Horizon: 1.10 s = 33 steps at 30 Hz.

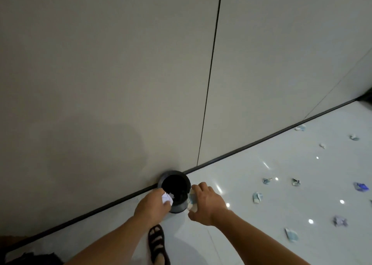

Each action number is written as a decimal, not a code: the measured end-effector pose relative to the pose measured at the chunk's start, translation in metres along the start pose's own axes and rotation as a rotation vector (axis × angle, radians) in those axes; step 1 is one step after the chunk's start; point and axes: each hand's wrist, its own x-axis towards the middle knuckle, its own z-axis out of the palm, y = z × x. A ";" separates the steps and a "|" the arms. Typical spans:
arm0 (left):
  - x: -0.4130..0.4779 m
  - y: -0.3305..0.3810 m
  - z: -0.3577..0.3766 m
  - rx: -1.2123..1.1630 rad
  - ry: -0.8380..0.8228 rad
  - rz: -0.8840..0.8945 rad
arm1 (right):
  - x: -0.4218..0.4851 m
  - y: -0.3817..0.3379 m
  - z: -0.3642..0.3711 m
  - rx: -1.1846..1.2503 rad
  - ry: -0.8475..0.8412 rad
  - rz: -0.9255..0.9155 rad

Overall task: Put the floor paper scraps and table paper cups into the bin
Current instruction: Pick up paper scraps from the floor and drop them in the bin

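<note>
bin: small round black plastic bin [172, 172] on glossy white floor [251, 236], against the wall, mouth up
left hand: left hand [150, 205] grips crumpled white paper wad [167, 198], wad over the mouth's near-left edge
right hand: right hand [208, 201] curled round pale blue-white paper scrap [192, 201], at the right rim, seemingly just outside
key relation: mouth between both hands, just ahead; left nearer
still to do: loose floor scraps [257, 197] well to the right
</note>
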 end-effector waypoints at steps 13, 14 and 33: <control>0.247 -0.079 0.058 0.030 -0.200 -0.044 | 0.225 0.031 0.113 0.198 -0.048 0.229; 0.268 -0.088 0.077 0.032 -0.207 -0.053 | 0.245 0.039 0.130 0.190 -0.069 0.235; 0.372 -0.123 0.154 0.328 -0.367 -0.046 | 0.306 0.120 0.221 0.279 -0.082 0.303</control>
